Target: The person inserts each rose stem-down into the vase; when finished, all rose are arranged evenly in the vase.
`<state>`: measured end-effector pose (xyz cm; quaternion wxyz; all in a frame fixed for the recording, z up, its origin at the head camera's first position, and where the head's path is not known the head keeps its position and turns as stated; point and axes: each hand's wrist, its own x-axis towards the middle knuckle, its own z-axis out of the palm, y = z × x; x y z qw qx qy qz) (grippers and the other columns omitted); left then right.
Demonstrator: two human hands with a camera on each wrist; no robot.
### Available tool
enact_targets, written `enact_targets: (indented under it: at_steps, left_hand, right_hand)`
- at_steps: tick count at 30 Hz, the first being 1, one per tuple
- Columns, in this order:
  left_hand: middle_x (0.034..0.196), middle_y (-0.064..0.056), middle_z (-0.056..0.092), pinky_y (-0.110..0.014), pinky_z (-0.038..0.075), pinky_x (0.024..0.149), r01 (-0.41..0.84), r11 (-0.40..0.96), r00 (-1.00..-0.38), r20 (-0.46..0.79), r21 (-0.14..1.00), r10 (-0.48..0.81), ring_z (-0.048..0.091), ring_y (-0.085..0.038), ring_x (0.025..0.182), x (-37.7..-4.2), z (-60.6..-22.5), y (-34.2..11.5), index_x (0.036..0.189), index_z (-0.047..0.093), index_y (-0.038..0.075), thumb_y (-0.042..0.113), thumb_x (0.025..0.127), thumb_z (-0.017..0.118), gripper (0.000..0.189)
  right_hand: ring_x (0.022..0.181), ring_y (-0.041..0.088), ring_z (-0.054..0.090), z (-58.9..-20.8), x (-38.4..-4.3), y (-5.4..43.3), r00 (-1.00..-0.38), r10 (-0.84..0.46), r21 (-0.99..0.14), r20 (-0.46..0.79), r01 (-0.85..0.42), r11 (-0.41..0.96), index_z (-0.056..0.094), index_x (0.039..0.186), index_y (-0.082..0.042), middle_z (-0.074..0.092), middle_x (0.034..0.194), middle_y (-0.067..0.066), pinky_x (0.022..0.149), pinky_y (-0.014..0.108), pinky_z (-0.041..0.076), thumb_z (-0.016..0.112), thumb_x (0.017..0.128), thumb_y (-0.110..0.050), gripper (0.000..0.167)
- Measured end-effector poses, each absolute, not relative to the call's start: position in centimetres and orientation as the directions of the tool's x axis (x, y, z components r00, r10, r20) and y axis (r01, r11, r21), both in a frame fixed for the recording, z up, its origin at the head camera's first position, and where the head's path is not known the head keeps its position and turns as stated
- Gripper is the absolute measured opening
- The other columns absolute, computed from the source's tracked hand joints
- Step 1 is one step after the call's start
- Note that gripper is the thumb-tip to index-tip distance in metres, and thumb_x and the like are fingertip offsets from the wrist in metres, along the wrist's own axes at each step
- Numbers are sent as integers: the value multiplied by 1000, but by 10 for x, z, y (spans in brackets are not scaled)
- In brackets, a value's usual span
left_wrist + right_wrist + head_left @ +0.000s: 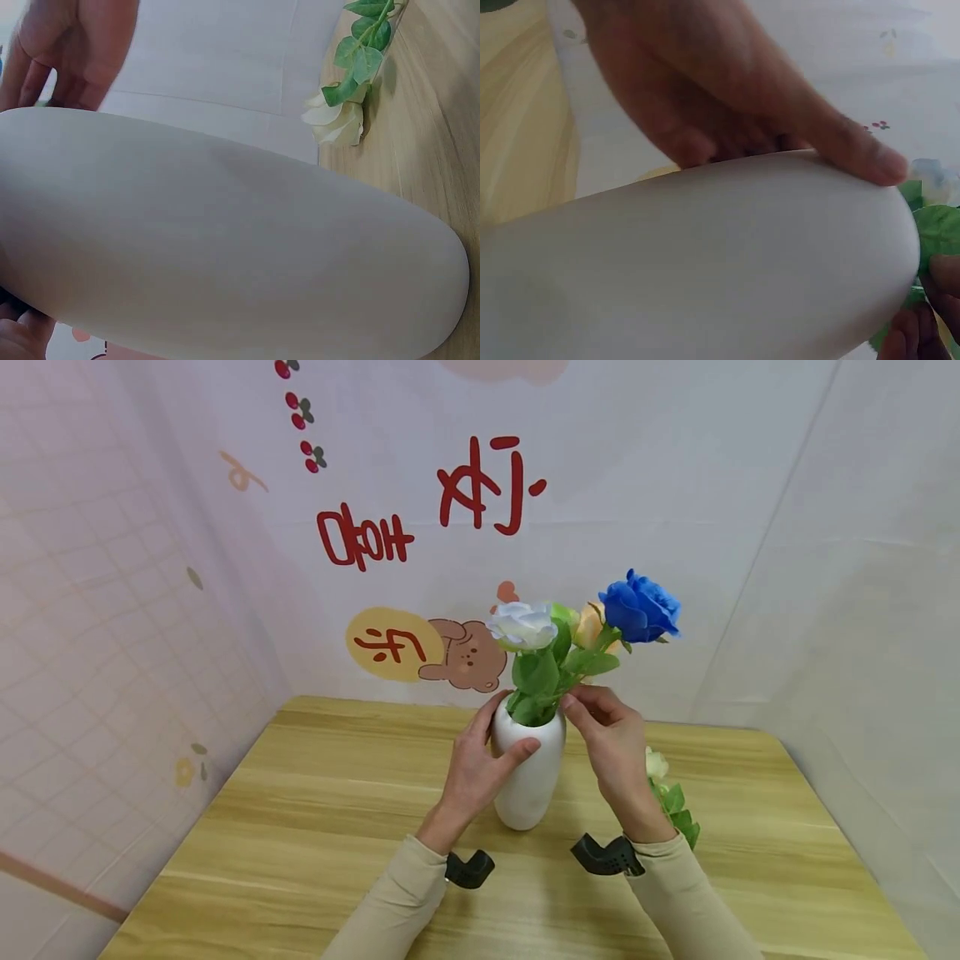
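A white vase (528, 785) stands upright on the table, its surface filling much of both wrist views. My left hand (480, 764) grips it near the rim, thumb (889, 166) along the near side and fingers behind. At the mouth, my right hand (611, 747) pinches the lower stem of a blue rose (640, 607), which leans out to the right. Beside it in the vase are a white rose (522, 625) and a peach-coloured flower (588, 625), with green leaves (536, 672) bunched above the rim. The stem ends are hidden inside the vase.
Another pale rose (341, 124) with green leaves lies on the wooden table (322, 827), partly behind my right forearm in the head view. Close behind the table hangs a white printed backdrop (600, 510), with more white sheeting at both sides.
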<state>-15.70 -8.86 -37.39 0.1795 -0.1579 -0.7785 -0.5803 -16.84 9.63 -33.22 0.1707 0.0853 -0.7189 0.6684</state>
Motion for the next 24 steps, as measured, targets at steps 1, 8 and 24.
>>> enact_targets:
  at_steps: [1, 8, 24]
  left_hand:
    - [145, -14, 57, -50, 52, 103, 455, 275, -885, 463, 847, 37, 60, -27, 129, -157, -374, -88, 153, 49, 10, 74, 85, 68, 96]
    - [143, -14, 59, -50, 53, 101, 452, 273, -887, 461, 849, 33, 62, -26, 127, -159, -374, -86, 153, 49, 10, 76, 83, 67, 97]
    - [147, -12, 57, -48, 52, 104, 436, 271, -895, 446, 858, 26, 60, -25, 131, -161, -372, -85, 154, 48, 12, 75, 83, 69, 97]
  right_hand:
    - [97, 18, 68, -335, -170, 97, -927, 99, -930, 363, -354, 94, 75, 106, 3, 71, 102, 0, 83, 23, 55, 75, 97, -17, 22]
    - [108, 22, 63, -347, -174, 98, -931, 74, -934, 358, -355, 47, 75, 103, 7, 66, 111, 4, 86, 23, 55, 74, 97, -11, 19]
    - [109, 11, 68, -363, -152, 151, -957, 17, -942, 290, -282, 183, 74, 123, -4, 74, 120, 4, 91, 20, 54, 70, 102, -30, 34]
